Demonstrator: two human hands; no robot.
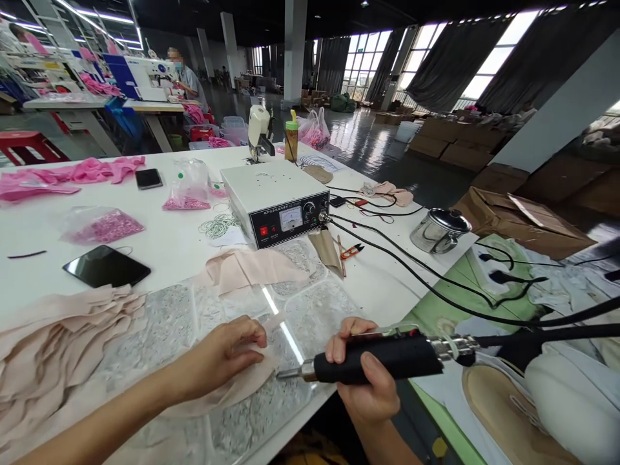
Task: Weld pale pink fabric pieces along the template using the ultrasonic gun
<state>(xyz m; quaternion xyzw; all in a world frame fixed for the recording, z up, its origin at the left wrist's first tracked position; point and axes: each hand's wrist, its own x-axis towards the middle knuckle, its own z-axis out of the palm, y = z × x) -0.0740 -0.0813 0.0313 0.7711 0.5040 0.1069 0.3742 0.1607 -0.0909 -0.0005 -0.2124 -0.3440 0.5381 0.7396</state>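
Note:
My right hand [371, 387] is wrapped round the black barrel of a corded ultrasonic handpiece [407, 357]. Its narrow metal tip points left and reaches the edge of a pale pink fabric piece [247, 385]. My left hand [227, 352] is on that fabric with thumb and fingers curled together, pinching it near the tip; the exact grip is partly hidden. Under the fabric lies a glossy grey marble-patterned sheet [242, 429]. Another pale pink piece [252, 268] lies flat farther up the sheet. At the left, a layered pile of similar pieces [62, 349] spreads over the table.
A white control box [274, 187] with a dial feeds black cables rightward to the handpiece. Orange snips [352, 252], a lidded metal mug [440, 230], a tablet [106, 266], a phone [148, 178] and bags of pink bits [104, 226] stand around. A person [191, 81] sits far off by a sewing machine.

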